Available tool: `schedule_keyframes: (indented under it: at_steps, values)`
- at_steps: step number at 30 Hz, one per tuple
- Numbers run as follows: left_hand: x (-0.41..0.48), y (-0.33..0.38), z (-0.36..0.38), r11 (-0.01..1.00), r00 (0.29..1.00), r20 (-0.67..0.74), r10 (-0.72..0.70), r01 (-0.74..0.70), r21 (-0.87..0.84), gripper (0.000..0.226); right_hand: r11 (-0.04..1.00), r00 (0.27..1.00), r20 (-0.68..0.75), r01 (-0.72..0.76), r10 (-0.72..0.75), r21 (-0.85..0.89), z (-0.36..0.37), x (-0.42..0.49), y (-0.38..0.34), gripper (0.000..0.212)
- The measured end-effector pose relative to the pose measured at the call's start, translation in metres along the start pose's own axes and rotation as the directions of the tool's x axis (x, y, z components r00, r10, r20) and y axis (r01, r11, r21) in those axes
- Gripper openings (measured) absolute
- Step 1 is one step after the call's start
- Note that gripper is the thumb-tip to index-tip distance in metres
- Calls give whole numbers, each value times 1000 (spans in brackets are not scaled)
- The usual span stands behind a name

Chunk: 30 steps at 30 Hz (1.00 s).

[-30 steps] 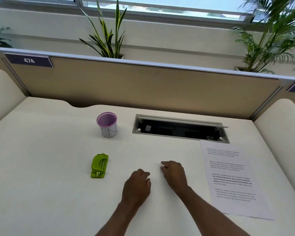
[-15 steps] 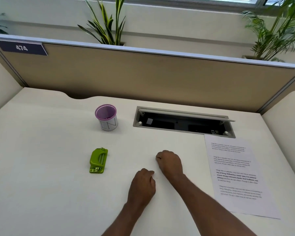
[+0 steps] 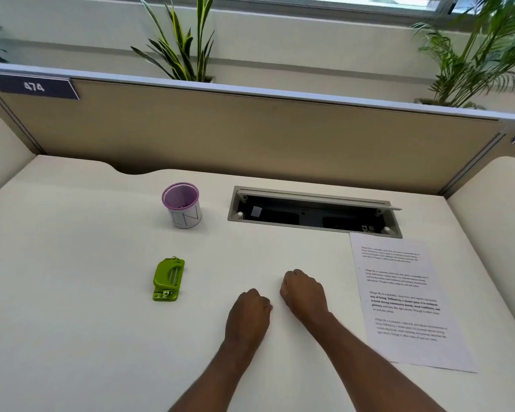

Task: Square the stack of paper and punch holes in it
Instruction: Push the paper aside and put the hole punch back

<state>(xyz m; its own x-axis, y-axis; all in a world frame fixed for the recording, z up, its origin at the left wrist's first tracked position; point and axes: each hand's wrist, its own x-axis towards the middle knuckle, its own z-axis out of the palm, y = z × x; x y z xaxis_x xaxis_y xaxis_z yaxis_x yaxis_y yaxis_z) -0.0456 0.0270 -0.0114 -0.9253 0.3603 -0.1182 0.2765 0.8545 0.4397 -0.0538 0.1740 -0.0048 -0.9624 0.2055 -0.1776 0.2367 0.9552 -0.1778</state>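
On pale worktop (image 3: 72,337): purple mesh cup (image 3: 181,205), contents unclear; left hand (image 3: 248,315), right hand (image 3: 304,292) now both fisted, empty, between green punch (image 3: 167,280) and paper (image 3: 405,298).

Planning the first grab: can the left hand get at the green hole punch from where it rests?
Probably yes. The left hand rests fisted on the desk, and only bare desk lies between it and the hole punch.

So on the counter (image 3: 72,337): hole punch (image 3: 168,280) left, pen cup (image 3: 182,205) behind it, paper stack (image 3: 405,298) right, cable tray (image 3: 314,212) at the back.
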Motion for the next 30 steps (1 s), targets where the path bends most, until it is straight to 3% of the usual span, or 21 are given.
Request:
schedule_keyframes:
  at_steps: [11, 13, 16, 19, 22, 25, 27, 30]
  values:
    - [12, 12, -7, 985, 998, 50, -36, 27, 169, 29, 999, 1000, -5, -24, 24, 28, 3, -13, 9, 17]
    - [13, 15, -10, 984, 995, 77, -71, 57, 171, 27, 988, 996, 17, -90, 88, 127, 4, -13, 1, 21]
    - [14, 7, -18, 988, 991, 75, -113, 104, 112, 25, 893, 987, 83, -160, 138, 420, 4, -9, -25, 19]
    - [20, -11, -42, 975, 974, -64, -218, 220, 14, 24, 732, 989, 99, -150, 112, 665, -8, 5, -57, 32]
    - [39, -32, -82, 955, 924, -244, -295, 288, -66, 26, 549, 982, 143, -189, 127, 814, -32, 25, -93, 27]
    - [64, -52, -129, 909, 822, -395, -410, 333, -249, 24, 457, 984, 141, -176, 110, 872, -57, 56, -133, 32]
    - [80, -65, -156, 891, 757, -473, -451, 348, -292, 25, 470, 994, 78, -102, 71, 877, -76, 78, -161, 38]
    - [108, -83, -184, 881, 727, -499, -472, 365, -302, 29, 621, 999, -28, 11, 17, 783, -97, 112, -196, 36]
